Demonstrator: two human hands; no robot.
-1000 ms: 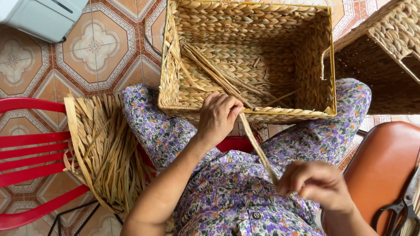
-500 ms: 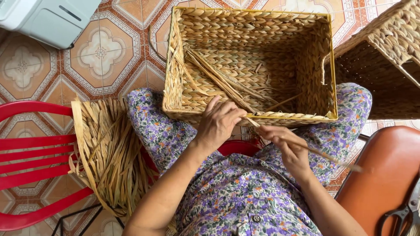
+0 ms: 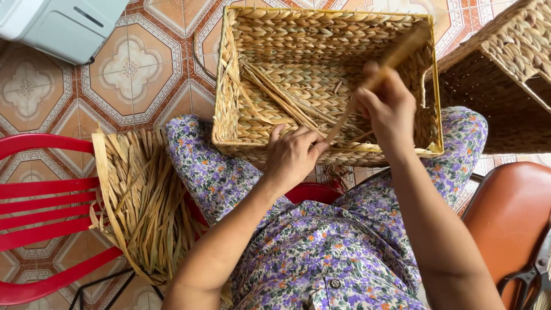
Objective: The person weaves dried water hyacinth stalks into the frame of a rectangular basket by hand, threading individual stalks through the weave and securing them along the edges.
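A rectangular woven straw basket (image 3: 275,34) rests on my knees, its open top facing me. My left hand (image 3: 294,154) grips the basket's near rim and pinches the lower end of a long straw strand (image 3: 376,77). My right hand (image 3: 389,109) is raised over the basket's right side, closed on the same strand, which runs up and to the right past the fingers. Loose strands lie slanted inside the basket.
A bundle of dried straw (image 3: 143,201) lies on a red chair (image 3: 40,201) at my left. A second woven basket (image 3: 505,74) stands at the right, an orange-brown seat (image 3: 511,218) with scissors (image 3: 531,275) below it. A white-grey box (image 3: 57,23) sits top left on tiled floor.
My right hand moved from near my lap up and forward over the basket, pulling the strand with it. My left hand stayed on the near rim.
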